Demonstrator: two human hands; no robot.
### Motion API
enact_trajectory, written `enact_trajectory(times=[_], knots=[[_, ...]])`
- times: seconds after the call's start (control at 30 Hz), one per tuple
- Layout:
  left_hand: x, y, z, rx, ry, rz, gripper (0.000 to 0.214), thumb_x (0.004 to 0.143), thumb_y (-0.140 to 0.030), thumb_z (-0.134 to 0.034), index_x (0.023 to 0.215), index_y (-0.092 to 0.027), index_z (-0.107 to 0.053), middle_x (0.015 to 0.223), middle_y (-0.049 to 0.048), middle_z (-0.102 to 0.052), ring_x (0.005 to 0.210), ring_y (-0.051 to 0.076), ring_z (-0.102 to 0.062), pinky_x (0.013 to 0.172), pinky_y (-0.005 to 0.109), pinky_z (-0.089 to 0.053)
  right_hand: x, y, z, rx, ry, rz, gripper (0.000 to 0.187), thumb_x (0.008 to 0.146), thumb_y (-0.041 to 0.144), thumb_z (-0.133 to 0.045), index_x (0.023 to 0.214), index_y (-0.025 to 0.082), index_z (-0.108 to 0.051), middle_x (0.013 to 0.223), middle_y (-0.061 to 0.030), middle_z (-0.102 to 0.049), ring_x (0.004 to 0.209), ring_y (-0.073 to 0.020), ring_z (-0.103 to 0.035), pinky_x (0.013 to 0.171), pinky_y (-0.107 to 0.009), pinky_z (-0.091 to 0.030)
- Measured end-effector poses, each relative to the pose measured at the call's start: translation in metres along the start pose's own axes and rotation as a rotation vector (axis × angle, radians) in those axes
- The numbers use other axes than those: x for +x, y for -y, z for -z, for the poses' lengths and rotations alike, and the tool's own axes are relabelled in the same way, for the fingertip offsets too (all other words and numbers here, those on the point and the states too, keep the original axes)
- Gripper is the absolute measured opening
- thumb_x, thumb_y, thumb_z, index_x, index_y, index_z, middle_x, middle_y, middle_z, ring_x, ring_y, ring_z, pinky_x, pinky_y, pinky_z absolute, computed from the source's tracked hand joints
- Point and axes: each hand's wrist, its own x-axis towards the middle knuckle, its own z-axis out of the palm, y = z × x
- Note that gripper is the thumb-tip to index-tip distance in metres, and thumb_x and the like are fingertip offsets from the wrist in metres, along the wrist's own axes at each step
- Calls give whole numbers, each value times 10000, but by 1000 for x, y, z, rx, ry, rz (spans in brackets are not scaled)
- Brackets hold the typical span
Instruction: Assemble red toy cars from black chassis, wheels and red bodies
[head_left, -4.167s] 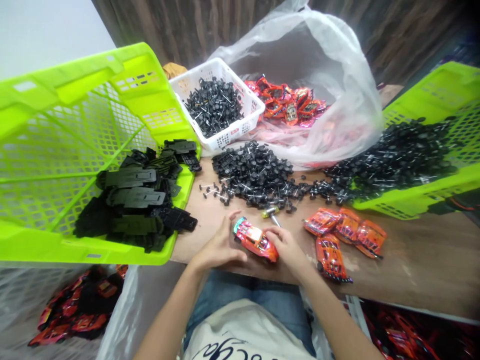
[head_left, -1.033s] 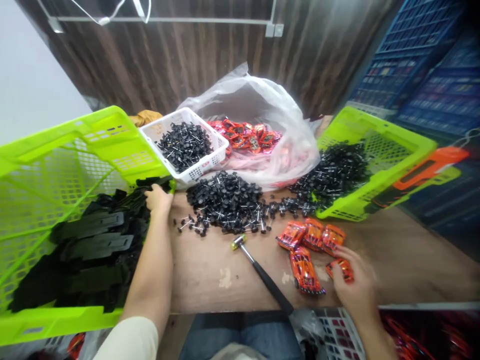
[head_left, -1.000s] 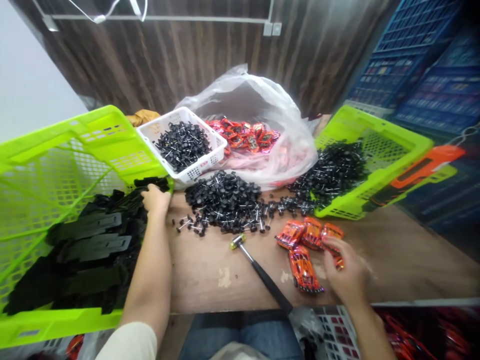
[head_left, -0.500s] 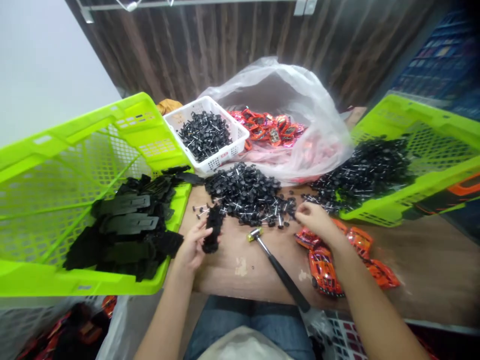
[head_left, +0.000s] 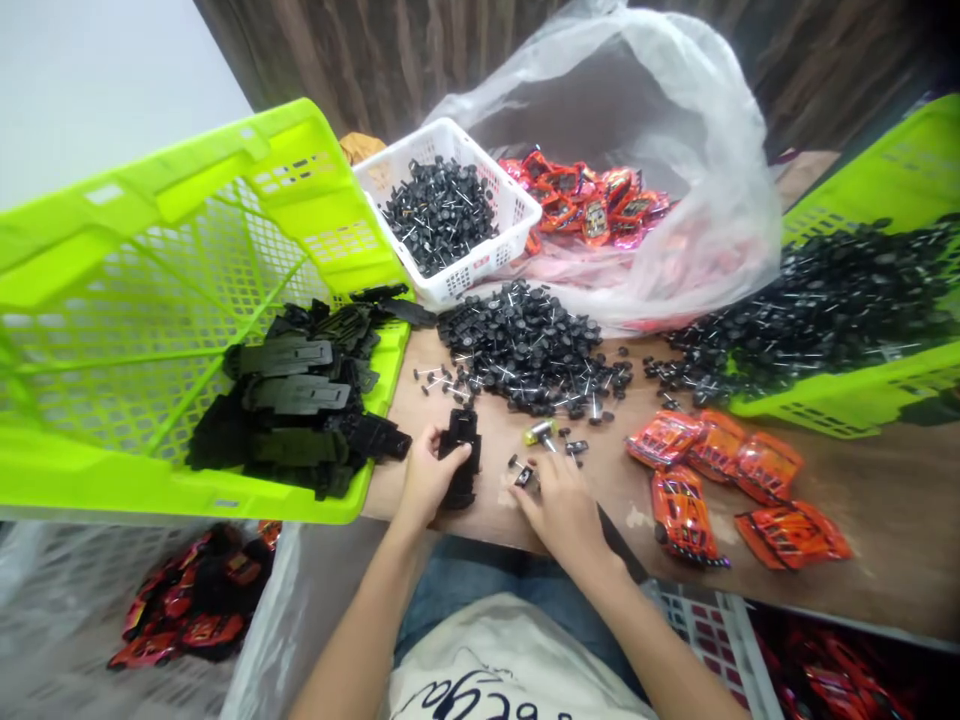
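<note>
My left hand (head_left: 426,475) grips a black plastic toy car chassis (head_left: 460,462) by its left side, thumb on top, just above the table's front edge. To the right, my right hand (head_left: 561,505) pinches a small wheel-and-axle piece (head_left: 523,477) between thumb and fingers. Another wheel-and-axle piece (head_left: 576,447) lies just beyond those fingertips. A small hammer with a yellow-tipped head (head_left: 540,432) lies partly under my right hand, which covers the middle of its handle. Behind both hands spreads a pile of black wheels on metal axles (head_left: 525,345).
A tipped green crate (head_left: 300,510) with black chassis stands left. Farther back are a white basket (head_left: 450,290) of wheels and a plastic bag (head_left: 739,200) of orange-red car bodies. Right are another green crate (head_left: 832,410) with wheels and several orange car bodies (head_left: 682,515).
My right hand has come from the wheel pile's right edge toward me and left, now with a wheel-and-axle piece. The chassis stays in my left hand, lower and nearer. The view has shifted downward.
</note>
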Motion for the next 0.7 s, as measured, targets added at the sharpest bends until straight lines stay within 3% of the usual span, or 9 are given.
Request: enact_trajectory(times=[0.07, 0.17, 0.27, 0.37, 0.57, 0.7], knots=[[-3, 5, 1, 145, -18, -60, 227, 646, -260, -707, 800, -155, -578, 764, 18, -671, 660, 170, -646, 623, 275, -511, 1, 1, -6, -138, -46, 74, 172, 803, 278, -594, 922, 154, -597, 880, -122, -618, 901, -284, -553, 793, -403, -443], [-10, 8, -3, 308, -1, -76, 190, 650, -244, -690, 804, -138, -656, 786, 43, -697, 738, 188, -637, 657, 259, -478, 5, 4, -9, -45, -147, 130, 164, 822, 275, -584, 926, 150, -603, 837, -94, -628, 841, -243, -563, 781, -365, -441], [-20, 8, -13, 316, 111, -54, 195, 674, -237, -659, 836, -132, -684, 774, 46, -708, 704, 184, -634, 625, 244, -459, 9, 9, -5, 110, -228, 226, 240, 859, 296, -565, 1052, 156, -599, 945, -82, -660, 915, -210, -583, 837, -350, -400], [-30, 8, -27, 312, 171, -104, 174, 735, -244, -602, 847, -139, -685, 759, 38, -699, 676, 168, -623, 610, 231, -447, 10, 17, -4, 74, -227, 271, 263, 890, 294, -542, 1107, 159, -601, 979, -77, -675, 946, -207, -590, 847, -366, -337], [-36, 11, -43, 354, 170, -162, 154, 771, -244, -573, 848, -148, -665, 750, 30, -685, 646, 148, -599, 581, 218, -420, 7, 24, -9, -37, -217, 161, 261, 870, 173, -547, 1122, 146, -607, 979, -91, -676, 950, -222, -586, 874, -416, -294], [-33, 8, -37, 354, 181, -154, 148, 760, -232, -585, 846, -139, -662, 756, 28, -683, 643, 146, -597, 567, 214, -410, 17, 20, -9, 119, -149, 28, 266, 809, 129, -567, 1068, 158, -625, 1100, -115, -632, 1068, -251, -551, 906, -420, -352]])
